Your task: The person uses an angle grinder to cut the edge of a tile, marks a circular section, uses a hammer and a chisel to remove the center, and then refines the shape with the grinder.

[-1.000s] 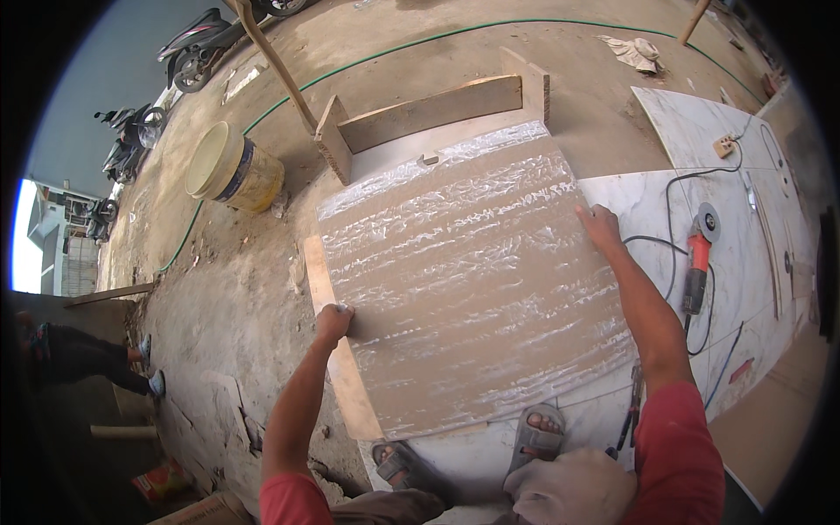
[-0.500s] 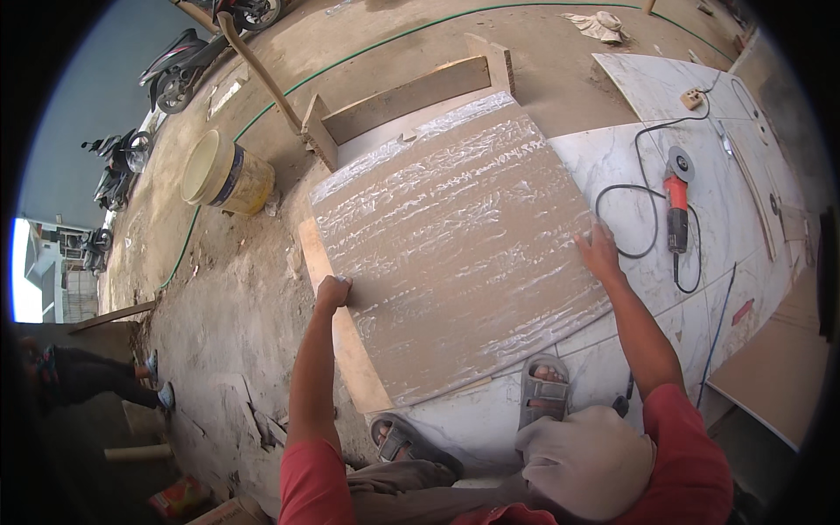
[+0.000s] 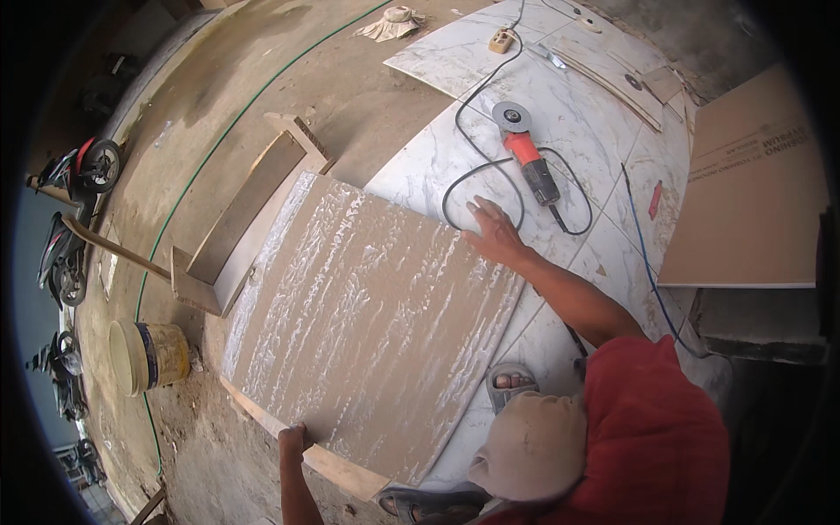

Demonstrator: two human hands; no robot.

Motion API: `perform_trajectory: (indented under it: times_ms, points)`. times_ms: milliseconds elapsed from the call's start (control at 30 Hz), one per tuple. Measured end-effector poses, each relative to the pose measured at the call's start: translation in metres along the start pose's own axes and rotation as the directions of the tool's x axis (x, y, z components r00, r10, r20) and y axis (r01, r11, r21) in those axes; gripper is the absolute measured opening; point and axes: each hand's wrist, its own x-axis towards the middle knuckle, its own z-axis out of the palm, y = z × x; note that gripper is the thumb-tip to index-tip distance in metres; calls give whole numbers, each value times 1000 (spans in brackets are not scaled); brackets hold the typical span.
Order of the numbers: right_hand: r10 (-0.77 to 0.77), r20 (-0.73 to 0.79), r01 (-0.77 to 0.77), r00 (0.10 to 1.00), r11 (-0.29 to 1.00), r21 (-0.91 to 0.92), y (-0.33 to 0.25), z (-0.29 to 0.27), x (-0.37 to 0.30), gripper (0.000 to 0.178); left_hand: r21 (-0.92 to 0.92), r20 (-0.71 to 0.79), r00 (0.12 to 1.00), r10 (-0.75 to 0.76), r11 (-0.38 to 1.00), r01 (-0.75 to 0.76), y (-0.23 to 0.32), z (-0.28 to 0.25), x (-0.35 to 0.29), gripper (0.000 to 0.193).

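A square brown board (image 3: 376, 324), its upper face streaked with white paste, lies between my hands. My left hand (image 3: 296, 437) is closed on the board's near left edge, beside a strip of bare wood (image 3: 346, 468) that shows from beneath. My right hand (image 3: 494, 229) rests at the board's right edge with fingers spread toward the white marbled tiles (image 3: 420, 140). On those tiles, just beyond that hand, lies a red and black angle grinder (image 3: 529, 162) with a grey disc and a looped black cable. A wooden frame (image 3: 245, 210) stands against the board's far left side.
A dirty whitish bucket (image 3: 149, 357) stands on the ground at left, near a green hose (image 3: 210, 157). Several motorbikes are parked farther left. At right are a brown panel (image 3: 752, 184), a blue cord (image 3: 643, 236) and a socket block (image 3: 501, 40). My sandalled foot (image 3: 512, 382) is beside the board.
The view has swung to the right, so the board looks rotated. My right hand has slid up along the board's edge and its fingers are more spread. My left hand keeps its hold.
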Motion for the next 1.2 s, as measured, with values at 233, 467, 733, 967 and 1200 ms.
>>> perform_trajectory:
  times_ms: [233, 467, 733, 967, 1200]
  points:
    - [522, -133, -539, 842, 809, -234, 105, -66, 64, 106, -61, -119, 992, -32, 998, 25, -2, 6, 9, 25]
    - [525, -158, -548, 836, 806, -223, 141, -39, 69, 95, 240, -501, 857, -120, 932, 270, 34, 13, -10, 35]
    - [453, -222, -463, 864, 887, 9, 168, -66, 66, 74, 320, -527, 849, -22, 921, 222, -2, 10, 2, 54]
    - [255, 146, -274, 956, 595, 756, 17, -172, -9, 57, 415, -266, 913, 310, 892, -181, 76, 34, -28, 45]
    - [-210, 405, -392, 890, 101, 914, -151, -138, -78, 65, -702, 386, 527, 757, 612, -365, 213, 163, -165, 85]
